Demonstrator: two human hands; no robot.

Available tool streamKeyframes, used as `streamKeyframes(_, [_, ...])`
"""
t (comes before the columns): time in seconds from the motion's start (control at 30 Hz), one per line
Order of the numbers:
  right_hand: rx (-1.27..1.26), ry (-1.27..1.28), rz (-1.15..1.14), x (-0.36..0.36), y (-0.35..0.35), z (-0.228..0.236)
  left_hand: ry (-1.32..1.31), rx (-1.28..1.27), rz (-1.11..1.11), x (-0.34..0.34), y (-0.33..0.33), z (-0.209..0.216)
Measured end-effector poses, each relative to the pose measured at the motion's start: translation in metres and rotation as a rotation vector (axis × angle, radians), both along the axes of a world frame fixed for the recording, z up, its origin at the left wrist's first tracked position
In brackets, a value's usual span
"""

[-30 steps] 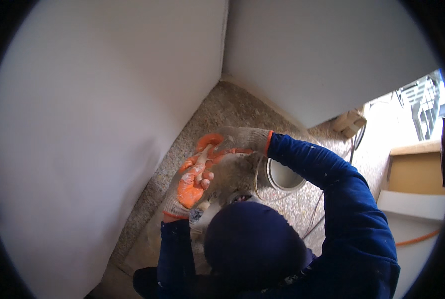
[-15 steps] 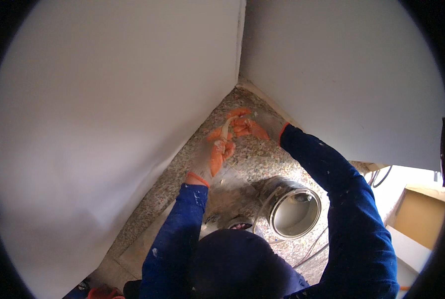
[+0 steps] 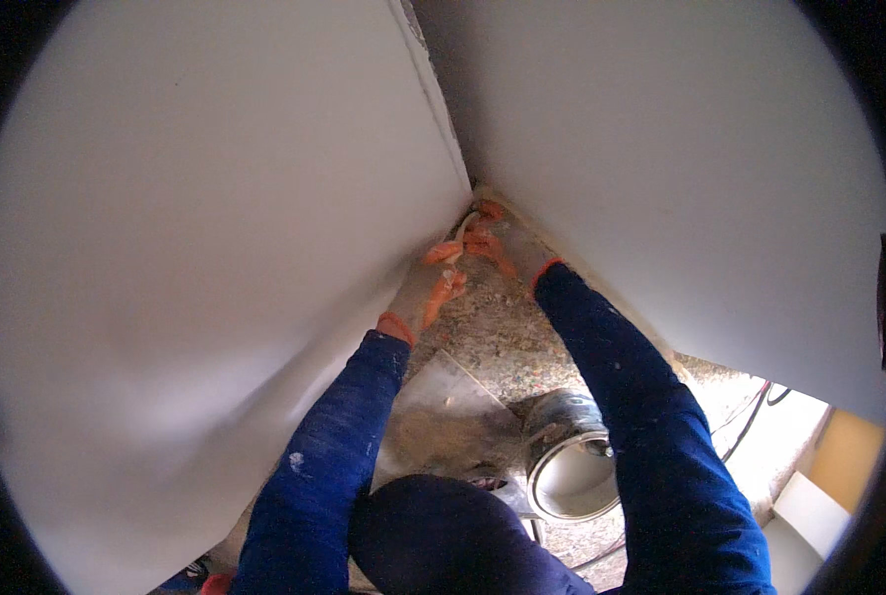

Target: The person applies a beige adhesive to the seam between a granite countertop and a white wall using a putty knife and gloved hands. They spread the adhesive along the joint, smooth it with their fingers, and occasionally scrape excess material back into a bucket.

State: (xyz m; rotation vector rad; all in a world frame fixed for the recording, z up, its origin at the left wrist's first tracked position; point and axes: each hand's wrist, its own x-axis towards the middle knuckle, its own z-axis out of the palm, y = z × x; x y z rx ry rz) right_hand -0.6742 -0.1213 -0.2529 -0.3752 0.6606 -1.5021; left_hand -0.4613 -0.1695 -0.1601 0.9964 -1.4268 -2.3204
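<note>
The person's left hand (image 3: 431,283), in an orange-palmed glove, is clenched on the lower end of a thin pale strip (image 3: 462,229). The strip lies just beyond the left grip, its long axis running up and slightly right, with a bend, toward the fingers of the right hand (image 3: 508,244). The right hand, gloved alike, sits ahead and to the right of the left grip, nearer the corner where the left wall (image 3: 215,248) meets the right wall (image 3: 661,178). Its curled fingers touch the strip's upper end; whether they pinch it cannot be told. The strip thus spans the short gap between both hands. The speckled floor (image 3: 493,332) spreads below the right grip, and well behind it stands a metal can (image 3: 562,415) with whitish contents, its mouth tipped toward the wearer.
</note>
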Motion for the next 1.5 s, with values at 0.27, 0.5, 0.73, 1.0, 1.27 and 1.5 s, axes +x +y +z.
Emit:
streamKeyframes(0.27, [0.312, 1.748, -0.12, 0.025, 0.018, 0.038, 0.24, 0.124, 0.266, 0.033, 0.018, -0.02])
streamKeyframes(0.5, [-0.158, 2.266, 0.15, 0.033, 0.025, 0.078, 0.328, 0.25, 0.288, 0.037, 0.016, -0.033])
streamKeyframes(0.73, [0.234, 2.322, 0.105, 0.022, 0.016, 0.062, 0.217, 0.1, 0.274, 0.041, 0.019, -0.03])
streamKeyframes(1.0, [0.337, 2.254, -0.276, 0.034, -0.006, 0.045, 0.203, 0.194, 0.336, 0.043, 0.029, -0.03])
streamKeyframes(1.27, [0.697, 1.909, 0.068, 0.017, -0.021, 0.028, 0.152, -0.155, 0.209, 0.041, 0.029, -0.014])
streamKeyframes(1.5, [0.553, 2.021, -0.205, 0.02, -0.021, 0.037, -0.094, -0.333, 0.151, 0.047, 0.028, -0.01])
